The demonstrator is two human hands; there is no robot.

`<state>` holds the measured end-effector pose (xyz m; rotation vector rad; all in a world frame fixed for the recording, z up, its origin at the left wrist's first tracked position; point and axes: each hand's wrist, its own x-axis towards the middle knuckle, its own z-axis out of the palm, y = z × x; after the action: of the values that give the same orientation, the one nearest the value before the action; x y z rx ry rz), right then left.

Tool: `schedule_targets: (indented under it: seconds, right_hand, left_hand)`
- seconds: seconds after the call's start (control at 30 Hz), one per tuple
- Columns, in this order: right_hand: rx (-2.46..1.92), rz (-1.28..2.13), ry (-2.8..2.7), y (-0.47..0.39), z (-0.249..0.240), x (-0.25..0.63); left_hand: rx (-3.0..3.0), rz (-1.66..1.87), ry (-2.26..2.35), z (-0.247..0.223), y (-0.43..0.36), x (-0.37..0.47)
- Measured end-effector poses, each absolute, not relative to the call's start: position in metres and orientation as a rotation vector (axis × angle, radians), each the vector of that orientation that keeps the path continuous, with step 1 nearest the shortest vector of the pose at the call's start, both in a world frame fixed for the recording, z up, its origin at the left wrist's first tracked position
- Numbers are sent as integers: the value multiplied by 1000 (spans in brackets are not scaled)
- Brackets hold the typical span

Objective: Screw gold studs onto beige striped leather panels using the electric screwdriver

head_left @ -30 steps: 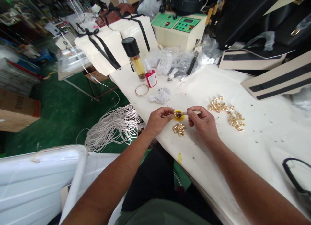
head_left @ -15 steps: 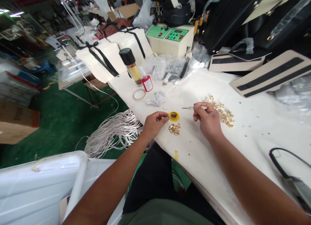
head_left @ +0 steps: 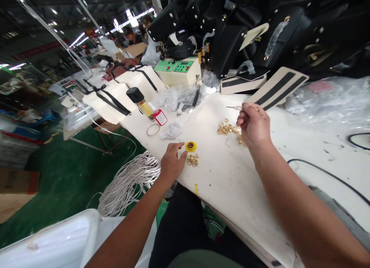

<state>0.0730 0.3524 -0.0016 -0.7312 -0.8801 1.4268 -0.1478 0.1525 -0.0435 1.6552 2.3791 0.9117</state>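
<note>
My left hand rests at the table's near edge, thumb and fingers spread apart with nothing between them. Just beyond its fingertips sits a small yellow round dish with something dark in its middle. A little pile of gold metal fittings lies right by my thumb. In my right hand is a slim screwdriver with a pale handle, held above the table, its thin shaft pointing left. Below and left of that hand is a larger scatter of gold fittings, partly hidden by the hand.
A red-and-white bottle and a black-capped jar stand at the left edge beside a ring. Behind are crumpled plastic, a green-panelled machine and black bags. A black cable crosses the right side.
The view has swung right. My left fingers have parted from a pinch and drawn back from the yellow dish. My right hand, still with the screwdriver, has moved away to the right, over the larger scatter.
</note>
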Motion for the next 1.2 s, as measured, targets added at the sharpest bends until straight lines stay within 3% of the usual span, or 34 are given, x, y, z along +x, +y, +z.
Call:
schedule_targets:
  seconds: [0.13, 0.33, 0.57, 0.83, 1.0, 1.2]
  right_hand:
    - [-704, 1433, -846, 357, 4, 80]
    - [-682, 1435, -855, 353, 9, 80]
    - [-648, 1472, -807, 355, 9, 79]
    - [-718, 1496, -858, 349, 0, 70]
    - [-739, 1630, -939, 325, -21, 42]
    - [-781, 1796, -1216, 279, -53, 11]
  left_hand:
    - [1866, 846, 2238, -23, 186, -118]
    - [1906, 354, 2331, -27, 271, -73]
    - [1916, 376, 2365, -52, 310, -60]
    - [1763, 862, 2122, -43, 278, -80]
    - [1187, 1394, 1794, -33, 218, -118]
    - [778, 1617, 1710, -43, 171, -152]
